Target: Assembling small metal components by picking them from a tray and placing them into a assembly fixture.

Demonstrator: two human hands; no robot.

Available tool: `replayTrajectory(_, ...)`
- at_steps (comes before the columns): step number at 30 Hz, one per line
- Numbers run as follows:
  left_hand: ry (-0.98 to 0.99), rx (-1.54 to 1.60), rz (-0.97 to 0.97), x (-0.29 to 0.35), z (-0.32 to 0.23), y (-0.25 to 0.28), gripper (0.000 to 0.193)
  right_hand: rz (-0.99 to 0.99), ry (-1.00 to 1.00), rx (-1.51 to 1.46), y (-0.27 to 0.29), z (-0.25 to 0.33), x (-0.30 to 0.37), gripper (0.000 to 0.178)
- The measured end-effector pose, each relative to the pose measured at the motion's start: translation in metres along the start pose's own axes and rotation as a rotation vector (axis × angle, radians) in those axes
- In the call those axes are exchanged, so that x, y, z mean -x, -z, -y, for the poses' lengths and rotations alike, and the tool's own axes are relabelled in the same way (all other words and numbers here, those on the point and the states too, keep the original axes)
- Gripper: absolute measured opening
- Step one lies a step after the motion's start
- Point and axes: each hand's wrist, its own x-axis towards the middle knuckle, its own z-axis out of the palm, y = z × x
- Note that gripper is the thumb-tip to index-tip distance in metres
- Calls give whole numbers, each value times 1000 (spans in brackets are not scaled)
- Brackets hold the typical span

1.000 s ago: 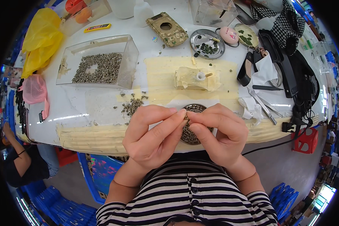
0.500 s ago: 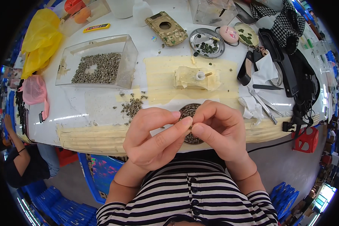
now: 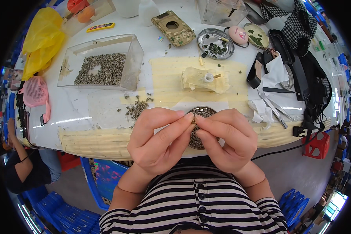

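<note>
My left hand [image 3: 156,140] and my right hand [image 3: 229,139] meet above the table's near edge, each with thumb and forefinger pinched together. A tiny piece between the fingertips is too small to name. Directly under the fingers is a round dish [image 3: 207,110] full of small grey-brown parts, partly hidden by both hands. Left of it, a loose pile of similar small parts [image 3: 137,109] lies on the table near my left knuckles. Beyond the dish stands a tape-wrapped block [image 3: 193,80] with a small white pot [image 3: 208,77] and a stick on it.
A clear box [image 3: 131,66] of small parts stands at left. Farther back are a camouflage-patterned toy tank hull [image 3: 173,28] and a round metal tin [image 3: 215,43] with dark green pieces. Tweezers [image 3: 272,109] lie at right. A person's arm [image 3: 21,152] shows at far left.
My right thumb and forefinger have shifted and now press tip to tip against the left fingertips. My hands are slightly farther apart at the knuckles, showing more of the dish.
</note>
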Motion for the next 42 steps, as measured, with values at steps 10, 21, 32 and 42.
replayTrajectory(10,-58,37,28,1,1,2,38,130,-516,-569,8,3,0,14)
replayTrajectory(21,-67,34,75,-2,2,6,33,132,-668,-831,12,1,-2,10)
replayTrajectory(32,-32,-57,45,-3,1,2,32,-21,99,91,1,0,-1,31)
replayTrajectory(42,-46,-22,62,-2,2,3,34,100,-305,-319,7,-3,-2,17)
